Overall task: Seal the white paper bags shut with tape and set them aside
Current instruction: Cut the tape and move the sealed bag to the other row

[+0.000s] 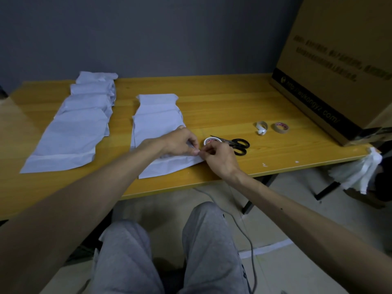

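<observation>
A stack of white paper bags [157,119] lies in the middle of the yellow table [222,107]. The nearest bag [169,166] has its folded end toward me. My left hand [180,143] rests on that bag with its fingers curled at the bag's right corner. My right hand [218,160] meets it there, fingertips pinching at the same corner; whether a strip of tape lies between the fingers is too small to tell. A white tape roll [209,141] sits just behind my right hand.
A second row of white bags [72,128] lies at the left. Black-handled scissors [235,145] lie beside the tape roll. A brown tape roll [280,127] and a curled white strip [261,127] sit further right. A large cardboard box [339,66] fills the right end.
</observation>
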